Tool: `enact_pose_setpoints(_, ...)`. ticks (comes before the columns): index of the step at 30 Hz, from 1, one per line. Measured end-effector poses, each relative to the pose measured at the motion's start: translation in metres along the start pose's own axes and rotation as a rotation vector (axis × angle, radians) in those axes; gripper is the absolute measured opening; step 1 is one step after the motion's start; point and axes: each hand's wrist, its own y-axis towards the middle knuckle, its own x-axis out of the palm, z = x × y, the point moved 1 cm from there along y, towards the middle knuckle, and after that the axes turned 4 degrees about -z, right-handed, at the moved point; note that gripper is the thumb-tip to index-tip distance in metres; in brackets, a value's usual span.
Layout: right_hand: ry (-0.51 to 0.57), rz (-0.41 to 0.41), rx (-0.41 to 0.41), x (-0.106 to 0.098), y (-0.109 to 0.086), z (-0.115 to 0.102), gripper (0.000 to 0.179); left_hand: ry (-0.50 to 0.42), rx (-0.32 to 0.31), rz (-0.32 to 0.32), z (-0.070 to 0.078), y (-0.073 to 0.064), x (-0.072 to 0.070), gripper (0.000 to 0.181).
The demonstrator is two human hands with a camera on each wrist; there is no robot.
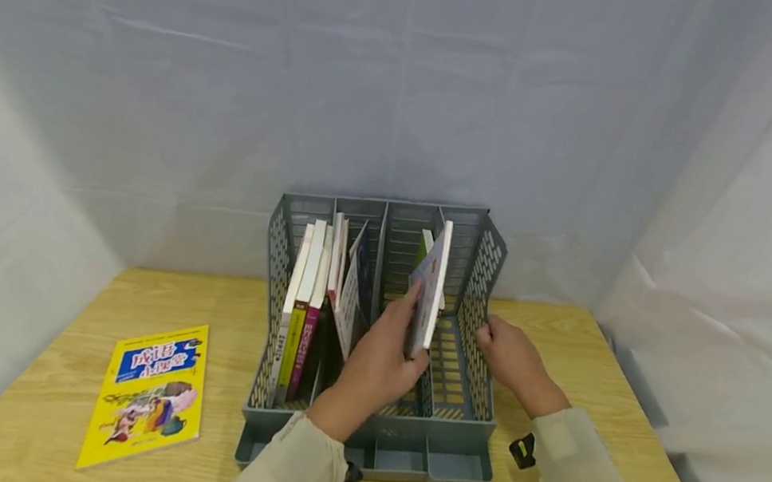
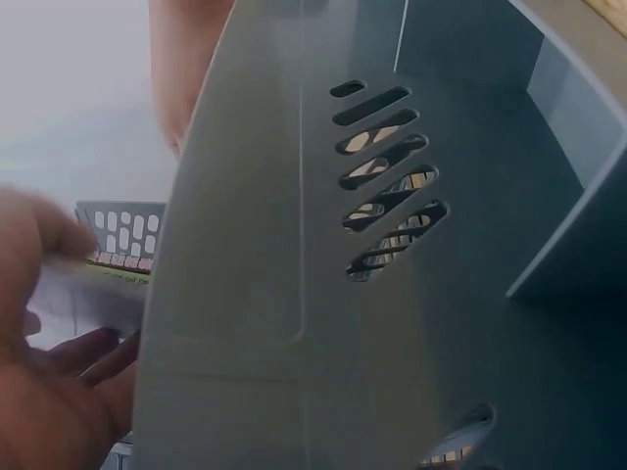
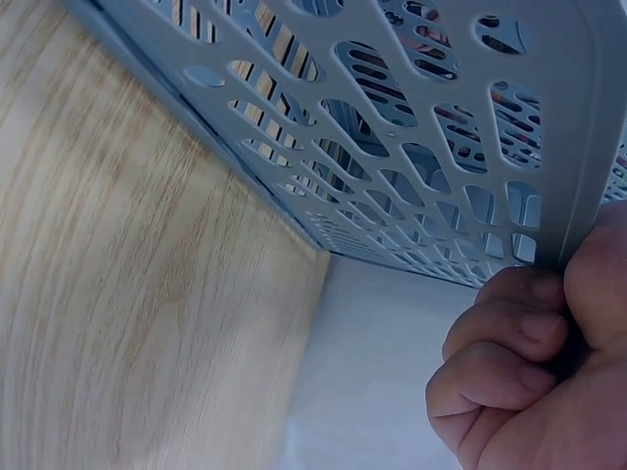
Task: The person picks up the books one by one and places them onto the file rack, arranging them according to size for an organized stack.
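My left hand [image 1: 379, 357] holds a thin book [image 1: 433, 283] with a pale purple cover, upright near the divider between the two right-hand compartments of a grey plastic book rack [image 1: 366, 430]. In the left wrist view, a rack panel [image 2: 245, 245] partly hides that hand [image 2: 49, 401]. At the rack's right side, my right hand [image 1: 516, 361] grips the edge of the perforated side wall [image 1: 480, 317]. The right wrist view shows its curled fingers [image 3: 500, 333] and thumb pinching this edge. Behind the held book, a green-and-white book [image 1: 425, 242] stands in the third compartment.
Several books [image 1: 306, 303] stand in the leftmost compartment, others [image 1: 351, 293] lean in the second. A yellow book [image 1: 153, 397] with a colourful cover lies flat on the wooden table [image 1: 216, 445], left of the rack. Small trays [image 1: 459, 467] run along the rack's front. Grey-white sheeting [image 1: 230, 93] hangs behind.
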Motion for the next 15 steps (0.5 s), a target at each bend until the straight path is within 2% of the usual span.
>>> enact_pose_setpoints(1,-0.003,0.002,-0.001,0.0002,0.0001,-0.0005,0.030,-0.033,-0.011,-0.024,0.0000,-0.0001,-0.0008,0.096)
enact_pose_setpoints(4,-0.010,0.010,-0.001,0.0007,0.0002,-0.0013,0.029,-0.207,-0.077,-0.082,-0.0007,-0.0013,-0.0018,0.101)
enact_pose_setpoints(6,-0.007,0.010,0.002,0.0016,0.0005,-0.0008,0.029,-0.305,-0.136,-0.093,-0.0009,-0.0022,-0.0023,0.097)
enact_pose_setpoints(8,-0.003,0.010,0.008,0.0023,0.0013,0.0000,0.028,-0.364,-0.192,-0.082,-0.0008,-0.0023,-0.0024,0.091)
enact_pose_setpoints(10,-0.001,0.011,0.011,0.0025,0.0018,0.0003,0.028,-0.347,-0.217,-0.076,-0.0014,-0.0009,-0.0018,0.084)
enact_pose_setpoints(13,-0.005,0.010,0.008,0.0019,0.0019,0.0010,0.029,-0.258,-0.250,-0.098,-0.0032,0.0008,0.0011,0.073)
enact_pose_setpoints(15,-0.008,0.007,0.002,0.0019,0.0014,0.0013,0.030,-0.211,-0.248,-0.115,-0.0048,0.0006,0.0030,0.067)
